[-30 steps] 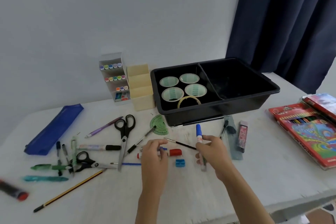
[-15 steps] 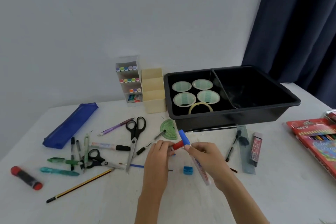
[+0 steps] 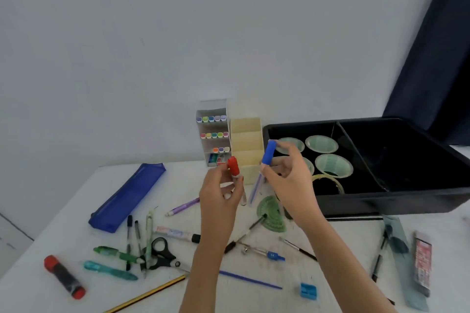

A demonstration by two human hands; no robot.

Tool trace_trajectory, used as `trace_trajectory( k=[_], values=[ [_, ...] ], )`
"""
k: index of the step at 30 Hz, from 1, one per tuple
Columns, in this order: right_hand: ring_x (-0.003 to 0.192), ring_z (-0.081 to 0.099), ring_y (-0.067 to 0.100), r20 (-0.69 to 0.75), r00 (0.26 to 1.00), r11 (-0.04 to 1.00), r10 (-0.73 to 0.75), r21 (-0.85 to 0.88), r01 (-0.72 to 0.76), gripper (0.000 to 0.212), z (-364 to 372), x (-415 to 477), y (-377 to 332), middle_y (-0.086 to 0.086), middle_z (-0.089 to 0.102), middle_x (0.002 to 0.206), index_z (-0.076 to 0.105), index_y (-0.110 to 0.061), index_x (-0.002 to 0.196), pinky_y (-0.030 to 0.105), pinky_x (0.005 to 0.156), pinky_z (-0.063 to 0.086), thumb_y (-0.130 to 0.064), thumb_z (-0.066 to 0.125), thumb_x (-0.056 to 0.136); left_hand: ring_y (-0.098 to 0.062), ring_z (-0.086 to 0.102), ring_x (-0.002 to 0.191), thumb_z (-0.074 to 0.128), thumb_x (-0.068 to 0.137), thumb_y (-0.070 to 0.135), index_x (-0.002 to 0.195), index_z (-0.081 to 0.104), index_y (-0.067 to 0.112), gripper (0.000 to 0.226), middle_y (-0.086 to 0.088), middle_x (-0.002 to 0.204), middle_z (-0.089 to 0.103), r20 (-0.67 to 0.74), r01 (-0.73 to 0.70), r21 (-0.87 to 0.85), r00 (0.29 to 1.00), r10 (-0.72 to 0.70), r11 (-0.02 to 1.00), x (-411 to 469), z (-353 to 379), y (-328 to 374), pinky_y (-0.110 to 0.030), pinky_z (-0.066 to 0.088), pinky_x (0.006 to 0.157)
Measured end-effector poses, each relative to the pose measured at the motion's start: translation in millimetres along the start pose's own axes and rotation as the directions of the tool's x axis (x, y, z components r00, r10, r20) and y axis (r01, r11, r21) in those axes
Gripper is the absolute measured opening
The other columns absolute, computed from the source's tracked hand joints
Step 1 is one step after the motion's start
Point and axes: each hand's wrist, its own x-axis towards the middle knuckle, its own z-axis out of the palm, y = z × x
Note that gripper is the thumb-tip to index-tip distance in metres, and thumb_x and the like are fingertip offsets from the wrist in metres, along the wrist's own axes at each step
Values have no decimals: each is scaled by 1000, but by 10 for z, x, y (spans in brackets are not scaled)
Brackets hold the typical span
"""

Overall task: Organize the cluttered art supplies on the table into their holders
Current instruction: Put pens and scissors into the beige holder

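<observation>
Both markers are now lifted clear of the table and brought up before the cream holder. The red-capped marker is pinched in the left hand, the blue-capped marker in the right hand, each near upright, cap uppermost. The holder stands just beyond the hands, between them, and is judged about equally near to each.
</observation>
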Motion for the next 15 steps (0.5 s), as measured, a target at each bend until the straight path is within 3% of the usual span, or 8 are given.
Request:
trace_trajectory(
  k=[4, 8, 12, 15],
  values=[
    [75, 63, 2, -106, 993, 998, -54, 12, 56, 37, 181, 403, 18, -2, 67, 88, 49, -27, 109, 11, 65, 50, -8, 68, 83, -10, 62, 87, 67, 83, 5, 106, 63, 8, 24, -4, 97, 64, -9, -58, -36, 998, 57, 998, 446, 36, -61, -22, 55, 77],
    [67, 60, -11, -231, 970, 996, -72, 41, 84, 36, 309, 723, 76, -9, 63, 81, 49, -21, 105, 4, 60, 45, -7, 71, 81, -12, 64, 91, 65, 83, 2, 105, 64, 7, 23, -3, 100, 64, -7, -63, -81, 998, 62, 995, 790, 143, -150, -22, 54, 81],
    [75, 64, 0, -271, 957, 994, -101, 15, 109, 34, 428, 971, 235, -4, 65, 85, 51, -16, 105, 9, 67, 50, -3, 70, 80, -12, 65, 91, 65, 85, 4, 104, 63, 13, 21, -4, 100, 65, 27, -37, -105, 999, 40, 994, 1012, 331, -295, -19, 53, 82],
    [79, 65, 5, -236, 966, 994, -108, -10, 109, 30, 507, 1083, 404, 1, 65, 88, 52, -15, 102, 15, 72, 53, 0, 67, 81, -9, 64, 90, 65, 85, 7, 106, 63, 15, 22, 8, 96, 62, 46, -51, -98, 997, 56, 994, 1109, 485, -368, -16, 52, 80]
  ],
)
